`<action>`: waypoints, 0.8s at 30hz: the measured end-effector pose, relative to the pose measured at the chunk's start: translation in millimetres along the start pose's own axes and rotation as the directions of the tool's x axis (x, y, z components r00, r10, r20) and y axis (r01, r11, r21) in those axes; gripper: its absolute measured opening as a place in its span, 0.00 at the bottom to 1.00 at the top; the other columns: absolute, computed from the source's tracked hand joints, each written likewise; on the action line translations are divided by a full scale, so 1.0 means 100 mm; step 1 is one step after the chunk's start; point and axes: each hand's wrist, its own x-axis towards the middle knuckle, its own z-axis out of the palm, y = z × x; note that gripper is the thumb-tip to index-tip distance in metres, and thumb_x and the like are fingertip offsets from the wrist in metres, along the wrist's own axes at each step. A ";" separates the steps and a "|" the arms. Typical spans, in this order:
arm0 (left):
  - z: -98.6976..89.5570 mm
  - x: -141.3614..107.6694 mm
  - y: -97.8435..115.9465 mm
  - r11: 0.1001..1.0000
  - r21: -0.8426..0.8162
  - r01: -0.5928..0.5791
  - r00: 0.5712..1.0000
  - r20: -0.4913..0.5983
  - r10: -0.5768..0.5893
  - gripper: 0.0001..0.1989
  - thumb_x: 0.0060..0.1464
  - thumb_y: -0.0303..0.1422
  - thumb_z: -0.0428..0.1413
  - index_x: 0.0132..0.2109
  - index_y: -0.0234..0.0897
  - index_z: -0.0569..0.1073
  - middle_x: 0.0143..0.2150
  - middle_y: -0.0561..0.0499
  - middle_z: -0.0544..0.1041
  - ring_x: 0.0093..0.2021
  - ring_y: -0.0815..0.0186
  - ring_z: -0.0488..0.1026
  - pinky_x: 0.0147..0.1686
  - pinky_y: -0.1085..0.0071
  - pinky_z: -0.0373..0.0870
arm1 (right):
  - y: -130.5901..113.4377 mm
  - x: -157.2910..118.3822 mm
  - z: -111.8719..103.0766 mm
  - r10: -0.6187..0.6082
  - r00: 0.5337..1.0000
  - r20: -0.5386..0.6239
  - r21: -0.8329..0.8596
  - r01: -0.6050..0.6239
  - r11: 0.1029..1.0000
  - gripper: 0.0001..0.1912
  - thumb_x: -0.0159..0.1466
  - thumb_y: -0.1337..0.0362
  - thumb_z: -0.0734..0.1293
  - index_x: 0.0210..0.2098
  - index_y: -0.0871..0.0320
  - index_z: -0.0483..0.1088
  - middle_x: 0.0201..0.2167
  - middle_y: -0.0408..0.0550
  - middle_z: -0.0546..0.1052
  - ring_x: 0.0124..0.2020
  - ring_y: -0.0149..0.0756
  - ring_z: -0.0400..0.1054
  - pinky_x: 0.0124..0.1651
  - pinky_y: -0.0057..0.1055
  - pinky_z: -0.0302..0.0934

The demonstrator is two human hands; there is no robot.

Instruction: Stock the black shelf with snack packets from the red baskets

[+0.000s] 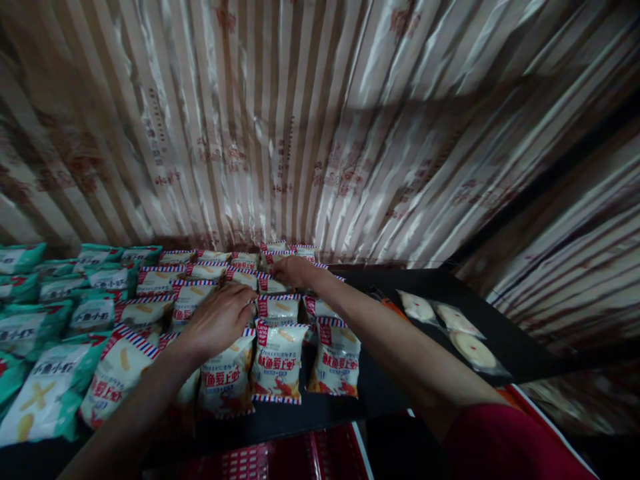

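Note:
Small white snack bags with red lettering and red-and-blue striped edges stand in rows on a dark shelf point(385, 393). My left hand point(223, 317) is over the middle rows, its fingers bent together against a bag; the fingertips are partly hidden. Farther back, my right hand point(295, 270) reaches in with its fingers closed at the top of a white snack bag point(274, 283). In the front row a snack bag point(277, 360) stands upright, with another snack bag point(335, 357) to its right. My forearm covers part of the bags at front left.
Teal snack bags point(47, 387) fill the shelf's left side. Clear packets with pale round items point(473, 348) lie at the right. A striped, wrinkled sheet point(300, 133) hangs behind. Below the front edge is a red plastic basket point(240, 463).

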 end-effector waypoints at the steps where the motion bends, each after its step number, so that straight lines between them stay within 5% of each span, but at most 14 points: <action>1: 0.00 0.01 0.00 1.000 -0.019 -0.004 1.000 0.001 0.004 0.15 0.60 0.33 0.40 0.45 0.38 0.70 0.48 0.49 0.73 0.49 0.62 0.68 0.51 0.65 0.62 | 0.00 0.00 0.00 -0.005 1.000 0.007 0.004 0.005 1.000 0.15 0.61 0.67 0.60 0.44 0.53 0.74 0.41 0.47 0.78 0.40 0.36 0.72 0.38 0.26 0.61; 8: 0.04 0.09 -0.09 0.991 -0.132 -0.008 1.000 0.026 0.012 0.15 0.60 0.36 0.41 0.46 0.40 0.70 0.47 0.50 0.74 0.47 0.64 0.70 0.48 0.67 0.64 | 0.01 -0.03 0.02 -0.020 1.000 -0.014 0.031 0.020 0.999 0.15 0.60 0.66 0.61 0.44 0.54 0.74 0.42 0.47 0.78 0.42 0.37 0.71 0.38 0.25 0.59; 13: 0.02 0.39 -0.09 0.996 0.043 -0.078 0.996 -0.031 0.080 0.14 0.57 0.30 0.44 0.45 0.35 0.71 0.48 0.45 0.73 0.53 0.62 0.65 0.56 0.64 0.58 | -0.01 -0.06 0.00 0.022 0.999 -0.038 0.022 -0.021 1.000 0.14 0.60 0.66 0.61 0.44 0.55 0.74 0.42 0.49 0.78 0.43 0.37 0.71 0.39 0.26 0.59; 17: 0.03 0.67 -0.07 0.972 0.198 -0.128 0.990 0.084 0.113 0.15 0.54 0.25 0.45 0.46 0.33 0.71 0.47 0.43 0.74 0.54 0.60 0.65 0.60 0.62 0.52 | -0.04 -0.07 -0.02 0.033 0.999 -0.040 0.013 -0.032 0.999 0.14 0.61 0.65 0.60 0.44 0.56 0.74 0.41 0.51 0.78 0.42 0.38 0.71 0.40 0.27 0.60; 24: 0.10 0.84 -0.12 0.981 0.168 -0.096 0.977 0.205 0.060 0.14 0.54 0.27 0.45 0.43 0.35 0.73 0.42 0.43 0.76 0.45 0.61 0.71 0.49 0.67 0.64 | 0.10 0.01 -0.05 0.030 0.994 -0.103 0.027 -0.027 0.999 0.14 0.62 0.62 0.61 0.46 0.53 0.72 0.41 0.48 0.78 0.42 0.37 0.71 0.40 0.26 0.61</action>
